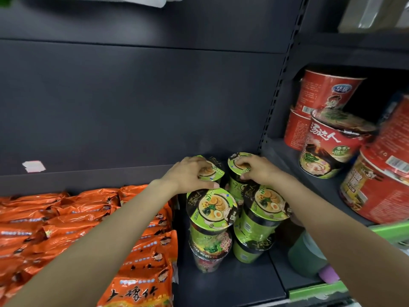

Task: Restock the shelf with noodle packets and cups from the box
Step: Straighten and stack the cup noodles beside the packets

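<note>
Each hand's grip curls over a rear green cup's lid: left hand (188,173), right hand (257,170); the cups look light, thin-walled, best taken at the rim.

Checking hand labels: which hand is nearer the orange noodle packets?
Left. The left hand grips a back green cup just right of the orange noodle packets; the right hand is farther right.

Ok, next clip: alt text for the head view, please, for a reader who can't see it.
Both hands grip lids of green noodle cups at the back of a dark shelf: left hand on the left rear cup, right hand on the right rear cup. Orange noodle packets lie to the left; red noodle bowls fill the neighbouring shelf on the right.
</note>
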A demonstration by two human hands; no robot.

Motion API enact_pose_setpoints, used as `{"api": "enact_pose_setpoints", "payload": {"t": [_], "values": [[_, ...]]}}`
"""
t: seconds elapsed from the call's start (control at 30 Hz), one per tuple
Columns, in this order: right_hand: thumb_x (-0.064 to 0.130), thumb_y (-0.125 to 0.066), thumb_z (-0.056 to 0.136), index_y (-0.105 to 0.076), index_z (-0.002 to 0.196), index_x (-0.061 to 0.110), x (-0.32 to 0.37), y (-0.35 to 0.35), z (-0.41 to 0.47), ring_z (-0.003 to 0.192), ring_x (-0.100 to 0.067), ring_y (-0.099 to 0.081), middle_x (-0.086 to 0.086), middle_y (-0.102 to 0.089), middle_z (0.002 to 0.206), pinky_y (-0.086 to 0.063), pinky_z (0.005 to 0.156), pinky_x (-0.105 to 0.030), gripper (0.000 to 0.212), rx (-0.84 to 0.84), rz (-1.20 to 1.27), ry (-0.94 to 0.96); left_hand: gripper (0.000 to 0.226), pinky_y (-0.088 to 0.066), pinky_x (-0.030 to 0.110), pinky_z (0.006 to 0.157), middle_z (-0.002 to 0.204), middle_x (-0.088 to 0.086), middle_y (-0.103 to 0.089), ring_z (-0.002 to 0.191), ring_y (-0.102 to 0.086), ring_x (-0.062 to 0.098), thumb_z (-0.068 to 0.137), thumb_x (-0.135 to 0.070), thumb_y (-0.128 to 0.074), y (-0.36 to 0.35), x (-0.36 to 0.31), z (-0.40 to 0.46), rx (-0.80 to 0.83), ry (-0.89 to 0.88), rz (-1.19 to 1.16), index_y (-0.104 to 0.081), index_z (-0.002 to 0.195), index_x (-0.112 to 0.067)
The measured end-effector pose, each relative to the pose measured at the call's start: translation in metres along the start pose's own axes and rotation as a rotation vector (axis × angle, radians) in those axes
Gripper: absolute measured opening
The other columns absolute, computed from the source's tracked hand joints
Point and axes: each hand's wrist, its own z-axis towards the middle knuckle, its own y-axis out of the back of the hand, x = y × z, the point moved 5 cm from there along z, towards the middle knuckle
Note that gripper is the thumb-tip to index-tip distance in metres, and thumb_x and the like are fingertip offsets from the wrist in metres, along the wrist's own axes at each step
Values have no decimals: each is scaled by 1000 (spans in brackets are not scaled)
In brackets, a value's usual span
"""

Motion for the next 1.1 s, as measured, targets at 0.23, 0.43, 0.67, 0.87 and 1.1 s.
{"api": "enact_pose_setpoints", "payload": {"t": [0.23,0.43,0.67,0.87,1.1], "values": [[24,-63,89,-46,137,10,10,-10,-5,136,-21,-34,-5,-38,148,-26,109,-28,52,-72,-22,18,47,-40,30,103,133,1,-51,123,-47,16,88,-40,-61,-1,-4,-9,-23,-41,-86,-55,129,-17],[30,-58,92,-39,142,12,11,-14,-31,139,-24,-28,-9,-32,151,-25,111,-32,56,-80,-69,44,58,-36,29,104,128,-3,-49,124,-39,13,77,-56,-66,-2,-26,-34,-31,-130,-83,-58,124,-22],[39,-59,90,-36,144,12,11,-15,-63,140,-26,-26,-12,-31,151,-26,112,-34,65,-21,-33,52,88,-25,36,113,148,-7,-29,137,-22,15,69,-65,-68,-16,-39,-64,108,-89,73,-37,143,-29],[42,-61,88,-32,146,15,8,-26,-85,139,-30,-25,-12,-27,150,-30,111,-40,70,17,-89,45,84,-30,42,109,147,5,-29,136,-24,25,68,-66,-67,-17,-41,-77,90,47,146,-37,141,-36],[34,-63,88,-30,147,13,9,-31,-99,140,-29,-25,-11,-25,153,-25,114,-36,70,5,-107,91,84,-33,38,107,143,8,-36,133,-30,28,70,-49,-75,-16,-52,-78,103,71,89,-38,142,-25]]}}
